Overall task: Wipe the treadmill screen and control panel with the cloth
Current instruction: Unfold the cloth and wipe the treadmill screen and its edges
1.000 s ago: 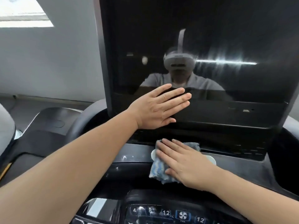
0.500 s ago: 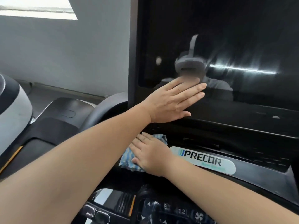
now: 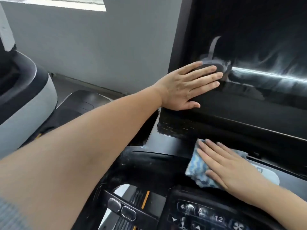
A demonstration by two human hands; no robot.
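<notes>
The treadmill's large black screen [image 3: 249, 39] fills the upper right and shows smeared streaks and reflections. My left hand [image 3: 186, 87] lies flat and open against the screen's lower left corner. Below it, my right hand [image 3: 227, 165] presses flat on a blue and white patterned cloth [image 3: 197, 170], which lies on the black ledge under the screen, over the left end of the white logo badge [image 3: 272, 176]. The control panel [image 3: 207, 216] with numbered keys and a fan button sits at the bottom, dusty with white specks.
A grey wall [image 3: 99, 52] stands behind on the left. Another machine's white and black housing [image 3: 25, 100] rises at the far left. Two small metal buttons [image 3: 121, 208] and an orange stripe lie on the console's lower left. A black cup recess [image 3: 142, 130] opens beside the screen.
My view has swung left, so the screen now sits further right in view. My right hand has slid the cloth along the ledge beside the logo badge. My left hand stays flat on the screen.
</notes>
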